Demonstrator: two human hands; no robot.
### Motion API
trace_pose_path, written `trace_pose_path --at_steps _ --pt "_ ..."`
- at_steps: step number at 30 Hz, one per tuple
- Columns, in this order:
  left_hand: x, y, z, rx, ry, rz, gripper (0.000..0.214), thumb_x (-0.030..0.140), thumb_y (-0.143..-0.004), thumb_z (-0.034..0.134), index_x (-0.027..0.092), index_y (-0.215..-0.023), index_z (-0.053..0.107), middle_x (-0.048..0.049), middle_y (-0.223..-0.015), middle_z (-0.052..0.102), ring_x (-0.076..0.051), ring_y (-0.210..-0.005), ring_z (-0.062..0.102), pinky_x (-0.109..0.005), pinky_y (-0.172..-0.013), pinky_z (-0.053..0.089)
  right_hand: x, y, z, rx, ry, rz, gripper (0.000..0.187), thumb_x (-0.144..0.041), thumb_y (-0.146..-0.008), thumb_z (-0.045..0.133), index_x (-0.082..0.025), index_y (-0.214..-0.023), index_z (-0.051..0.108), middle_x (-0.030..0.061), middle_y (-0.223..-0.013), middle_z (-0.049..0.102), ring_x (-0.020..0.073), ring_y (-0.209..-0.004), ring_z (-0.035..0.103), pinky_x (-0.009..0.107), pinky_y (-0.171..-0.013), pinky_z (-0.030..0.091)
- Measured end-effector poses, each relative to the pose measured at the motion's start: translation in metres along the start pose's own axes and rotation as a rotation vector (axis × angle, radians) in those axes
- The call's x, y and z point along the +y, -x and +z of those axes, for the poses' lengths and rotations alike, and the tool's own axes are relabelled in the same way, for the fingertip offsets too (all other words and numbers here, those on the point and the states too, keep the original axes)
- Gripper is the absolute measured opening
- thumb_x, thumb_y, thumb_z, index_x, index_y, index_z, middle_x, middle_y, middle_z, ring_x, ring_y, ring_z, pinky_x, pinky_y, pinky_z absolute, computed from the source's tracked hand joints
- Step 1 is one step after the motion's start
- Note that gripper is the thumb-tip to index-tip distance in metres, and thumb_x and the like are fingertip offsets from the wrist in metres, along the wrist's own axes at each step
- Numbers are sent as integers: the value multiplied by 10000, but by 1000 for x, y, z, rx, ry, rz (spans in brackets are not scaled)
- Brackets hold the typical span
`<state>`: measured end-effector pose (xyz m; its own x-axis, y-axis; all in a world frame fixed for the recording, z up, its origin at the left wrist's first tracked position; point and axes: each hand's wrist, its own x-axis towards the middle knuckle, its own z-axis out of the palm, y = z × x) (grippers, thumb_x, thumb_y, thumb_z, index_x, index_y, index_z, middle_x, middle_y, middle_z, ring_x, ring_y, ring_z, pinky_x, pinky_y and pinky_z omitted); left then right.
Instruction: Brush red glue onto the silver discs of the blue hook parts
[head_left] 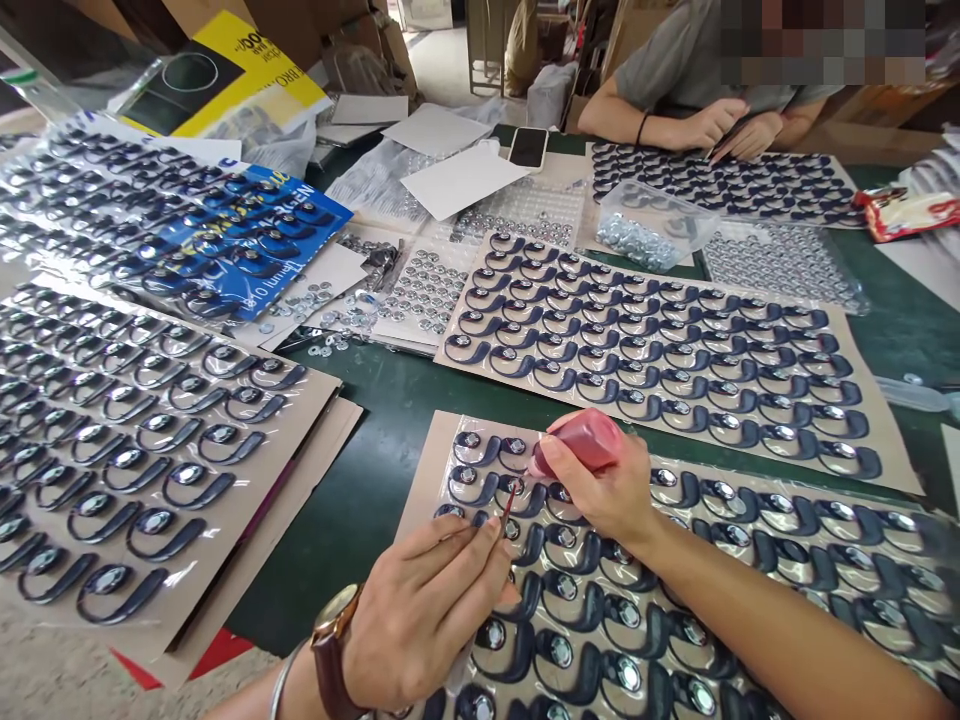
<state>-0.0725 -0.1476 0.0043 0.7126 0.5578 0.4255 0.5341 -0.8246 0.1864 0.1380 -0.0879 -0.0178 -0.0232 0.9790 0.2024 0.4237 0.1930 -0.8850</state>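
Note:
My right hand (611, 490) is closed around a pinkish-red squeeze bottle (589, 440), tilted with its narrow end down to the left. Between the fingertips of my left hand (435, 610) is a thin, dark-reddish pointed tool (510, 500); its full shape is hidden by the fingers. The tool's tip is at a round silver piece on one of the dark curved hook-shaped parts. Rows of these parts, each with a shiny round piece, lie under clear film on a cardboard sheet (421, 470) beneath both hands.
Similar filled sheets lie behind (675, 350) and at left (150, 430). A bag of small metal pieces (637, 240), trays of silver discs (427, 290), loose discs and a phone (529, 148) are on the green table (337, 500). Opposite, a person's hands (727, 130) work over another sheet.

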Motion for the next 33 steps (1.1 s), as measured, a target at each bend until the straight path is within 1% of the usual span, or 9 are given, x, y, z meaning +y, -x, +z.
trace_pose_path --at_steps 4,7,14,18,22,26,29,33 --pt "0 1 1 16 9 -29 234 174 -841 570 105 -1061 611 -88 -1082 646 -185 -910 640 -347 -861 513 2 1 0 -22 10 30 180 -368 -778 602 -188 -794 595 8 -605 639 151 -552 606 290 -592 502" --pt "-1 0 0 13 17 -19 230 161 -842 561 93 -1056 611 -99 -1082 642 -186 -908 640 -347 -856 518 2 0 0 -33 15 31 187 -373 -782 594 -186 -780 593 9 -597 633 151 -553 601 292 -596 499" --pt "-2 -1 0 25 34 -2 226 159 -839 562 73 -1042 613 -111 -1064 646 -190 -908 639 -348 -873 508 -1 -4 2 -24 16 -24 171 -362 -774 610 -192 -784 598 -10 -603 640 128 -540 588 262 -586 482" --pt "-3 0 -1 -6 66 -8 246 151 -841 549 76 -1069 598 -112 -1084 638 -198 -946 626 -355 -879 506 -4 -4 0 -4 54 -37 192 -360 -782 599 -172 -743 608 3 -589 636 124 -521 576 259 -570 468" --pt "-4 -5 -4 34 120 -43 232 119 -820 548 85 -1042 607 -99 -1030 659 -185 -907 637 -332 -832 528 -4 -3 -2 -10 81 -36 215 -359 -788 588 -166 -695 606 5 -554 620 123 -502 562 262 -567 462" --pt "-5 -11 -6 57 168 -68 198 95 -810 536 83 -988 621 -94 -947 679 -170 -851 648 -320 -793 537 -4 -2 -3 -6 64 -19 214 -364 -788 583 -170 -699 603 1 -539 617 125 -498 559 263 -556 465" --pt "-6 -11 -6 61 196 -96 225 86 -796 542 87 -1011 608 -99 -968 673 -176 -852 647 -332 -785 535 -3 -1 -3 -18 41 -10 195 -356 -792 581 -177 -719 603 -5 -536 623 127 -500 566 262 -552 470" --pt "-10 -9 -7 70 293 -127 299 56 -780 534 105 -1072 571 -96 -1005 665 -174 -896 634 -330 -799 521 -4 -1 -3 -48 11 -9 174 -346 -796 578 -182 -739 597 -16 -522 624 126 -491 573 258 -551 481"
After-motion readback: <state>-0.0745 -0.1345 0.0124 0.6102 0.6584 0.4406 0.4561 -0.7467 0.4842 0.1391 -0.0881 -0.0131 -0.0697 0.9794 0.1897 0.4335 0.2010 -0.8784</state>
